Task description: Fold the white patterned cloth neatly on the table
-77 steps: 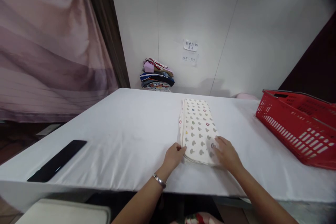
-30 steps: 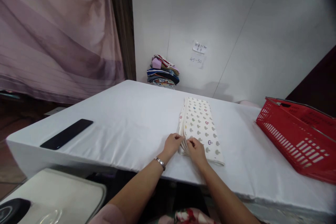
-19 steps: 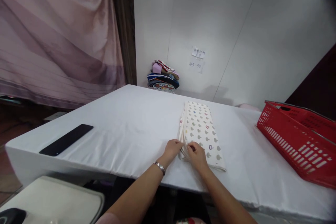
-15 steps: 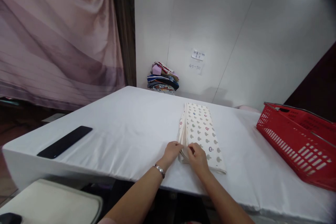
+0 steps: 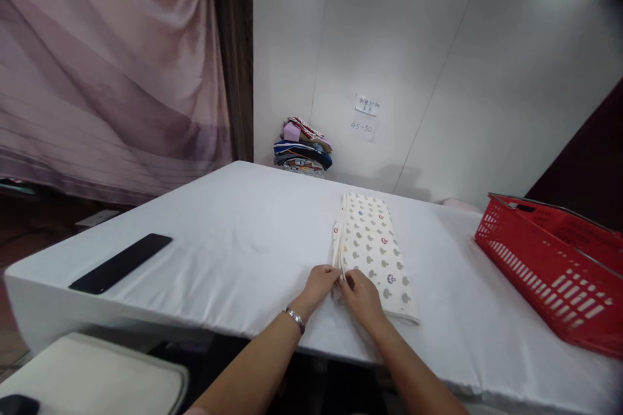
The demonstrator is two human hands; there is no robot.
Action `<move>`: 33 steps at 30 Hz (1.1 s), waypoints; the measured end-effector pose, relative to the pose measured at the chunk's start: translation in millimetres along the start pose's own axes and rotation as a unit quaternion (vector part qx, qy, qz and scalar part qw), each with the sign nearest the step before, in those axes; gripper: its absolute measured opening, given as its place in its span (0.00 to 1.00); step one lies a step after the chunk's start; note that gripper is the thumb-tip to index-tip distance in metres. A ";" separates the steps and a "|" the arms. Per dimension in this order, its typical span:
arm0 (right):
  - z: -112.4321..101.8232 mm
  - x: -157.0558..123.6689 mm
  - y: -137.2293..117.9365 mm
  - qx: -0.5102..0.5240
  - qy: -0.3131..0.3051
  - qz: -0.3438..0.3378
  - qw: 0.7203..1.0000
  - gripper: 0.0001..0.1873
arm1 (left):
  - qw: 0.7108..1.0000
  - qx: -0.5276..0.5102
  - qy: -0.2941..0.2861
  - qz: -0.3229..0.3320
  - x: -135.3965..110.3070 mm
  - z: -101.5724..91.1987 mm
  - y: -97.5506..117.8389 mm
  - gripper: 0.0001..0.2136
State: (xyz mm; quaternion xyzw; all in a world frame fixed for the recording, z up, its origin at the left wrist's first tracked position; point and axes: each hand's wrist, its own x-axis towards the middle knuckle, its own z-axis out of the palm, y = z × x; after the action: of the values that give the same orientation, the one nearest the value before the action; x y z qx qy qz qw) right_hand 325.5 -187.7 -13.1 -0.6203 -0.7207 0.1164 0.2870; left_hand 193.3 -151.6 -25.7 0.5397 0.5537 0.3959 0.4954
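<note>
A cream cloth [image 5: 372, 240] printed with grey, red and purple motifs lies folded in a long strip on the white-covered table [image 5: 233, 240]. My left hand [image 5: 321, 284], below a silver bracelet on the wrist, pinches the near left edge of the cloth. Just beside it, my right hand [image 5: 361, 295] has its fingers closed on the same folded edge, with the wrist resting over the cloth's near end. The two sets of fingertips almost meet, and the layers between them are partly hidden.
To the right stands a red plastic basket [image 5: 549, 266]. A black flat object [image 5: 121, 262] lies at the table's left. Folded clothes [image 5: 302, 148] are stacked by the far wall, below and left of paper notes [image 5: 366, 115]. A pale seat [image 5: 97, 376] is at lower left.
My right hand has moved slightly left, bringing the cloth's upper layer toward my left hand. The gap along the left fold has narrowed.
</note>
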 end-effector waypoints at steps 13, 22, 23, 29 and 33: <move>-7.4 3.8 3.2 0.091 -0.037 0.033 0.995 0.13 | 0.999 0.044 -0.012 0.019 -3.1 -0.4 0.4 0.16; -8.5 0.4 6.8 0.160 -0.028 0.026 0.986 0.11 | 0.999 0.047 0.007 -0.005 -3.5 -0.1 2.6 0.11; -8.8 0.1 6.1 0.152 -0.029 0.027 0.988 0.10 | 0.999 0.044 0.007 -0.004 -3.5 0.1 2.4 0.11; -8.6 1.8 0.9 0.085 -0.025 0.027 0.996 0.09 | 0.999 0.032 -0.004 0.009 -5.6 0.7 1.7 0.12; -9.3 4.8 2.3 0.099 -0.035 0.038 0.994 0.10 | 0.999 0.027 -0.008 0.031 -6.4 -0.7 1.5 0.12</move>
State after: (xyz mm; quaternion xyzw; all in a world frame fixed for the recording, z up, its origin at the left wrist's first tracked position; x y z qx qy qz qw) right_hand 332.3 -184.4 -5.5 -0.6111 -0.6911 0.2195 0.3174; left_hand 192.5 -157.8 -23.4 0.5729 0.5434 0.3914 0.4726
